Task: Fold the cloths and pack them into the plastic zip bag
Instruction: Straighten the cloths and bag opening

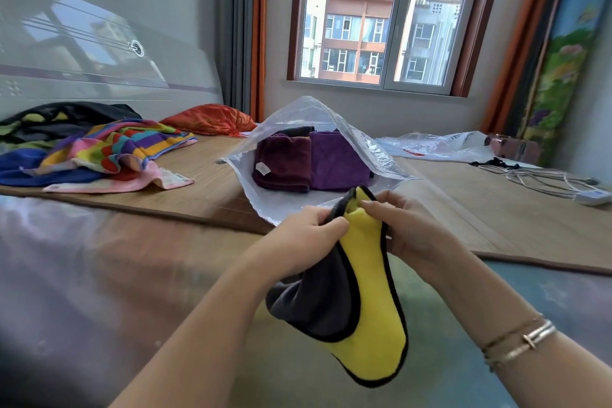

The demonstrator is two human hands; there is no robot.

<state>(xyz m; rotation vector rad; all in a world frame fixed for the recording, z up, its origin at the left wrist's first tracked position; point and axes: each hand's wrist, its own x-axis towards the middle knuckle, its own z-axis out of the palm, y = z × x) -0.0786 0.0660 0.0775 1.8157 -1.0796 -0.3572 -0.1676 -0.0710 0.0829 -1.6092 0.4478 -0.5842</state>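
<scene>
Left hand [306, 235] and right hand [409, 229]: fingertips buried in the top of the yellow cloth [371, 301]; grip partly hidden. Both forearms cut off by bottom edge. Zip bag [311, 116]: upper flap covers the tops of the maroon cloth [281, 162] and purple cloth [337, 159]; a dark cloth behind them barely shows. Maroon cloth's label too small to read. Cloth pile [99, 149] cut off at left edge. Near bed surface blurred.

A single head-worn wide-angle camera looks forward and down from close above the person's forearms, across the bed [496, 209] from its near edge toward the far wall's window [384, 17].
</scene>
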